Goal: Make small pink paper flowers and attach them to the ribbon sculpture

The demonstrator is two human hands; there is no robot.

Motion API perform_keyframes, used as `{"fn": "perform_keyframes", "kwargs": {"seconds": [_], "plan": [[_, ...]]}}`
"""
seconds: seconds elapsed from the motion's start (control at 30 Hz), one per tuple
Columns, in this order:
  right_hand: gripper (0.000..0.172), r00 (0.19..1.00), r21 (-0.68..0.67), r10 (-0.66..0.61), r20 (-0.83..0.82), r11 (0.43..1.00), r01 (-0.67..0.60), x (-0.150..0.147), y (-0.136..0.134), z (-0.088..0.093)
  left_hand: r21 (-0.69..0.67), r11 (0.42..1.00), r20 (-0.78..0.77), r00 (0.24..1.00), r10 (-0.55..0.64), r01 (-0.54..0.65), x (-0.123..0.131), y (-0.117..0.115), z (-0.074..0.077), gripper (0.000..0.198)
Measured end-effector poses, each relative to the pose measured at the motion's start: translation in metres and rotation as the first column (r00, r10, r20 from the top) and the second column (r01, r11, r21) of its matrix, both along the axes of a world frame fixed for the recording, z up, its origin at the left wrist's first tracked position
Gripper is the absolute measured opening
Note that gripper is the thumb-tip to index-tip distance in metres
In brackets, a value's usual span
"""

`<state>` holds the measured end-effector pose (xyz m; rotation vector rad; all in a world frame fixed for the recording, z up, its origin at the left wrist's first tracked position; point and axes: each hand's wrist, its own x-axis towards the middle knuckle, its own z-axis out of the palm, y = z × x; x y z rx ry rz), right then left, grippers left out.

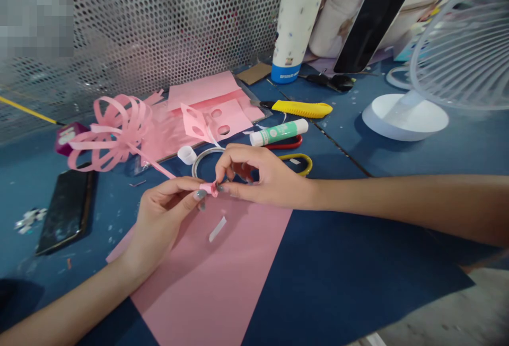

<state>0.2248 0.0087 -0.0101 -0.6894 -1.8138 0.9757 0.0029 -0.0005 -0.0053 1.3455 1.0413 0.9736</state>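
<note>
Through the head view I have both hands meeting over the upper part of a pink sheet (pixel 222 277) that lies on the blue desk (pixel 338 266), and the step in hand looks to me like shaping or fastening one small piece. The left hand (pixel 161 216) pinches that rolled pink piece (pixel 207 188) between thumb and fingers; the right hand (pixel 266 176) has thumb and forefinger closed on its ruffled far end, the other fingers curled in. The piece sits between the two sets of fingertips, and I can't tell whether its underside touches the sheet. A short white strip (pixel 217 229) lies on the sheet just below, and an uncapped-looking glue stick (pixel 279 132) rests beyond the right hand, its likely cap (pixel 186 155) standing apart to the left. As I judge it, the next move calls for a steady left pinch and light, small right-hand pressure around that end, since thin paper could crease or unroll if I squeeze hard or let go too soon.
</note>
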Motion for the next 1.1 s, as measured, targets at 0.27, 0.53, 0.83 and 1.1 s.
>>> {"fn": "perform_keyframes", "kwargs": {"seconds": [0.27,0.53,0.83,1.1], "plan": [[0.026,0.995,-0.232,0.055,-0.087,0.970,-0.074,0.000,0.001,0.000,0.029,0.999,-0.067,0.997,-0.030,0.032,-0.003,0.000,0.001,0.003],[0.014,0.913,-0.354,0.249,-0.323,0.863,-0.361,0.003,0.012,-0.003,0.020,0.997,-0.054,0.996,-0.068,0.070,-0.002,-0.002,0.004,0.004],[0.021,0.994,-0.007,0.050,-0.095,0.999,-0.051,0.006,-0.001,-0.005,-0.144,0.987,0.138,0.986,0.092,-0.071,0.005,0.005,0.008,0.017],[0.028,0.998,0.061,0.029,-0.055,0.998,-0.025,0.005,-0.006,-0.004,-0.162,0.985,0.193,0.976,0.096,-0.065,0.001,0.008,0.003,0.018]]}}
